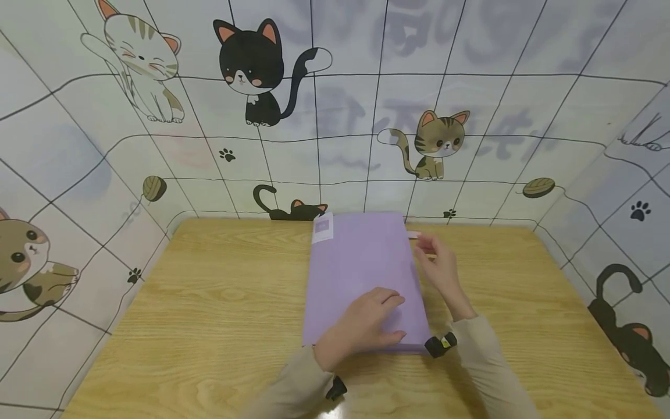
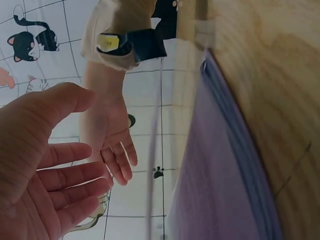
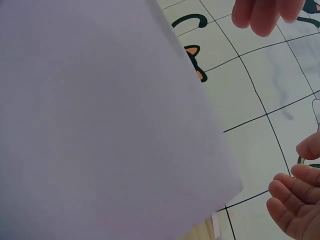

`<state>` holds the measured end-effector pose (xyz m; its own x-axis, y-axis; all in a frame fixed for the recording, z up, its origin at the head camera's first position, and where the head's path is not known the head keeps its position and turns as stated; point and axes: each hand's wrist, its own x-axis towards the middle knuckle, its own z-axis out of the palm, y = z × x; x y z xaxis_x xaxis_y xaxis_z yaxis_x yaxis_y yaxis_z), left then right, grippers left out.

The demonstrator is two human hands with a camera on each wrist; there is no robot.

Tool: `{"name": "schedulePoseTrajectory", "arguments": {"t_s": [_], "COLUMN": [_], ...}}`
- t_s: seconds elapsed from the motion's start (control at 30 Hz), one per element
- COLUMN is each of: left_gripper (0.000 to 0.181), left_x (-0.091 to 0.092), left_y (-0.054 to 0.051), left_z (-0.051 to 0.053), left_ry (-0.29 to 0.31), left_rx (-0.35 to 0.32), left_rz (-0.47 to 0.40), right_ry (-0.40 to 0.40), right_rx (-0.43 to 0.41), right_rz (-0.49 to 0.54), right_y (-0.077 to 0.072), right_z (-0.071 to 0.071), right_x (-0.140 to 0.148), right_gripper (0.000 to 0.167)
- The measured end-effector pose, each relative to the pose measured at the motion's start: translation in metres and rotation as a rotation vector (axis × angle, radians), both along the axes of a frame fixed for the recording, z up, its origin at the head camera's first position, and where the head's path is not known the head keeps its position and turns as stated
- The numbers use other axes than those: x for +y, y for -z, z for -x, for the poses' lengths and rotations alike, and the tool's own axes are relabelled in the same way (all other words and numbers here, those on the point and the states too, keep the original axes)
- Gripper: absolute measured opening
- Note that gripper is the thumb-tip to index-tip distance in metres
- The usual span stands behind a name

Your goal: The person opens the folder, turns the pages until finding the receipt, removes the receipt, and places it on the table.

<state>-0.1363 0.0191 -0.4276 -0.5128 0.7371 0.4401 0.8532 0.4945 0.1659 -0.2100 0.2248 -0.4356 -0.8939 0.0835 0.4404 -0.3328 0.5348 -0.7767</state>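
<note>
A purple folder-like case (image 1: 366,262) lies on the wooden table, a white label (image 1: 316,233) at its far left corner. My left hand (image 1: 361,326) hovers at or rests on its near part, fingers loosely spread; contact cannot be told. In the left wrist view, that hand (image 2: 55,175) holds nothing. By the far right edge is my right hand (image 1: 439,265), near a small white tab (image 1: 412,234) sticking out there. In the right wrist view, the right hand (image 3: 300,200) has loosely bent fingers, apart from the tab (image 3: 216,225). Layered edges (image 2: 240,135) show along the case's side.
The wooden table (image 1: 225,302) stretches out on both sides of the case. A cloth wall (image 1: 345,157) printed with cats and grid lines stands behind and beside it. Dark straps with small devices (image 1: 441,344) sit on both wrists.
</note>
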Motion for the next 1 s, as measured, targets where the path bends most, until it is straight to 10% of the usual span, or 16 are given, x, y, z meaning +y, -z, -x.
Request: {"name": "schedulePoseTrajectory", "arguments": {"t_s": [0.63, 1.0], "left_gripper": [0.042, 0.031], "left_x": [0.038, 0.048], "left_y": [0.024, 0.029], "left_z": [-0.017, -0.019], "left_ry": [-0.016, -0.035], "left_rx": [0.144, 0.253], "left_rz": [0.118, 0.113], "right_ry": [-0.030, -0.027], "right_rx": [-0.366, -0.395], "right_rz": [0.200, 0.321], "right_y": [0.011, 0.022], "right_z": [-0.009, -0.004], "right_x": [0.015, 0.015], "right_gripper": [0.036, 0.032]}}
